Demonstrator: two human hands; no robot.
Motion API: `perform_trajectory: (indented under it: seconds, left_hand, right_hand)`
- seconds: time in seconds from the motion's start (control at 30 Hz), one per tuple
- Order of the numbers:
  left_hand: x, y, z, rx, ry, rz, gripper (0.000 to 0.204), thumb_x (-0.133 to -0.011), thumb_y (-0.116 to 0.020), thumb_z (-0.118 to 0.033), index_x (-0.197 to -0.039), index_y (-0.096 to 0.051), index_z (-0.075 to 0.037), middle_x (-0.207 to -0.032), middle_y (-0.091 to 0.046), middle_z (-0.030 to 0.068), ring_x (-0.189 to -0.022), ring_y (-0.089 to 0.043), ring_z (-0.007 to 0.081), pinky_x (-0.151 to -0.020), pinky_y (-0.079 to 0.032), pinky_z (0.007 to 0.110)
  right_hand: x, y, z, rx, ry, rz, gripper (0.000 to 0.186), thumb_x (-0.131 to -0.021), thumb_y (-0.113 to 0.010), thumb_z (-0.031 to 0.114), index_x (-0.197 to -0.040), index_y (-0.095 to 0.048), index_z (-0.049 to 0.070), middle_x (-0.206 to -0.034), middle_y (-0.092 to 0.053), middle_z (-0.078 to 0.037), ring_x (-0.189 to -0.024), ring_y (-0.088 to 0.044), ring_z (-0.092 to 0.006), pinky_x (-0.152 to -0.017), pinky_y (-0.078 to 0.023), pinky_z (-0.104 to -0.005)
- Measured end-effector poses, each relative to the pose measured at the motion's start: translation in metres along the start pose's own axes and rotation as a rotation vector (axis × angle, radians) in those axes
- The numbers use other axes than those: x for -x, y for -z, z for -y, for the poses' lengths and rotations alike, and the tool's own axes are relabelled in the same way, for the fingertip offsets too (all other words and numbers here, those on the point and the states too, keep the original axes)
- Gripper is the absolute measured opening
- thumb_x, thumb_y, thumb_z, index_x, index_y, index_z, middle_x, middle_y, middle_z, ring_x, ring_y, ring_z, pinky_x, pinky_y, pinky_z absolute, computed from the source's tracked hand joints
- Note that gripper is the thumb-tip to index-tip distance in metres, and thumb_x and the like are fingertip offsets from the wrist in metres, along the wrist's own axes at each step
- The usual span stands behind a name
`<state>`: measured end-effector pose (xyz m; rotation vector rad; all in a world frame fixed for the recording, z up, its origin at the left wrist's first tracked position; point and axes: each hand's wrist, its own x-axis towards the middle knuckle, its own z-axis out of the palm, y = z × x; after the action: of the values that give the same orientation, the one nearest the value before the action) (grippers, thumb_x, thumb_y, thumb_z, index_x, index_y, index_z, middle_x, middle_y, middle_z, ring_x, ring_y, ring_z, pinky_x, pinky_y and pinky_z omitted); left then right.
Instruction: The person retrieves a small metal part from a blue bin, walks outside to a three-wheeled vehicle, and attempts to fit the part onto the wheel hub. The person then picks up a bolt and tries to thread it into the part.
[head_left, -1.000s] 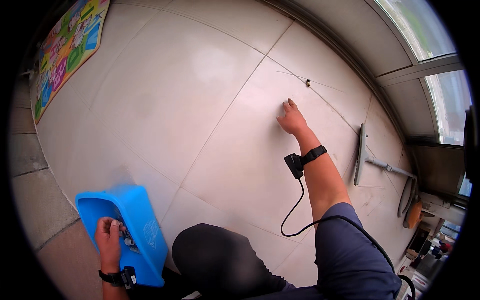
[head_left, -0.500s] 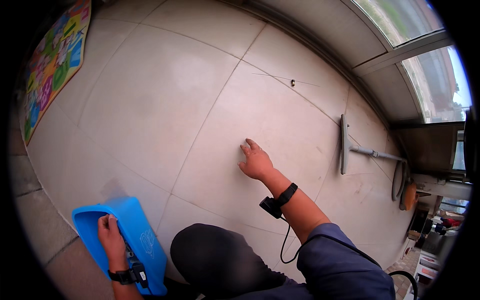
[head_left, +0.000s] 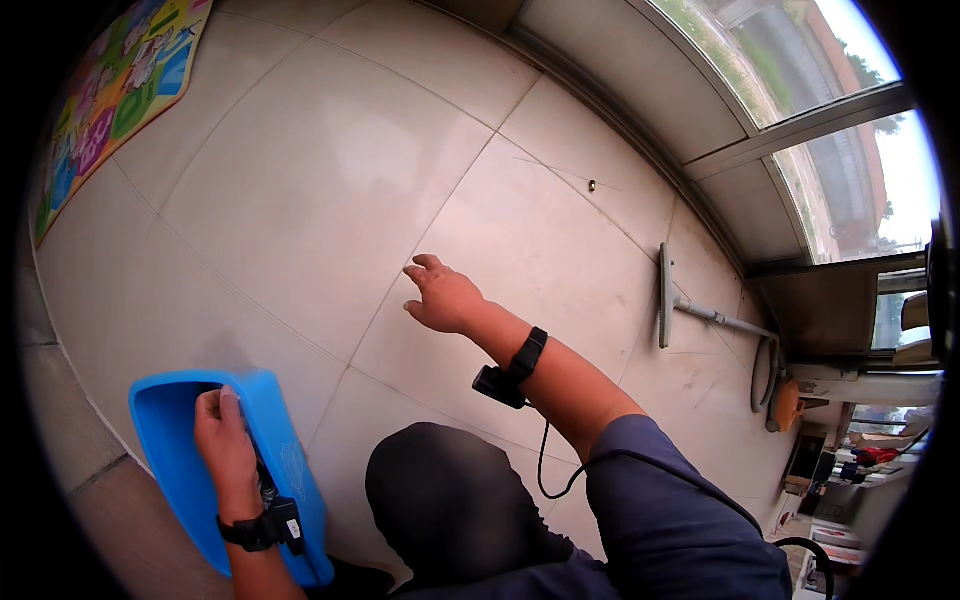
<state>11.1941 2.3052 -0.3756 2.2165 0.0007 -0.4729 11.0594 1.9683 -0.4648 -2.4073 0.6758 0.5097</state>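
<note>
My left hand is closed at the rim of a blue plastic bin at the lower left. Its thumb lies along the edge, and its fingertips are partly hidden. Dark and grey items, too shadowed to name, lie inside beside the wrist. Over the floor tiles, my right hand reaches out, fingers spread, holding nothing. Beyond it to the right, a small dark, brass-coloured piece rests on the floor, with thin straight lines like wires running out to either side.
A grey floor-cleaning head on a tube lies at the right, by an orange object. Windowed panels bound the far right. A colourful mat is at the upper left. My dark-clad knee is bottom centre.
My right hand has moved left across the tiles, its fingers still spread. My left hand stays at the bin. The whole view has shifted slightly.
</note>
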Motion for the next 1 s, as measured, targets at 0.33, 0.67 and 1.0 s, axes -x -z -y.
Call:
perform_trajectory:
  seconds: [0.33,0.67,1.0]
  left_hand:
    - [0.000,0.010,0.001,-0.014,-0.064,0.120,0.030,-0.103,-0.053,-0.027,-0.106,-0.060,0.001,-0.101,-0.068,0.0142,-0.093,-0.065,0.0206,-0.086,-0.052,0.034]
    - [0.001,-0.009,-0.006,-0.053,-0.101,0.197,0.026,-0.102,-0.055,-0.024,-0.100,-0.058,0.002,-0.093,-0.066,0.0147,-0.084,-0.061,0.0203,-0.078,-0.050,0.035]
    - [0.016,-0.019,0.016,-0.095,-0.074,-0.142,0.028,-0.106,-0.050,-0.027,-0.109,-0.057,0.000,-0.099,-0.061,0.0058,-0.092,-0.054,0.0128,-0.086,-0.046,0.030]
  right_hand:
    - [0.023,0.113,0.072,0.311,0.047,0.080,0.049,-0.093,-0.060,0.029,-0.138,-0.055,0.011,-0.142,-0.051,-0.012,-0.125,-0.055,-0.0319,-0.104,-0.047,-0.0414]
    - [0.210,0.248,-0.149,-0.202,-0.658,-0.395,0.048,-0.092,-0.061,0.016,-0.139,-0.054,0.006,-0.103,-0.067,-0.006,-0.083,-0.064,-0.0131,-0.062,-0.049,-0.0281]
    - [0.045,0.122,-0.379,-0.320,-0.690,-0.461,0.058,-0.092,-0.063,0.015,-0.147,-0.044,0.009,-0.122,-0.062,-0.009,-0.090,-0.062,-0.0183,-0.070,-0.055,-0.0338]
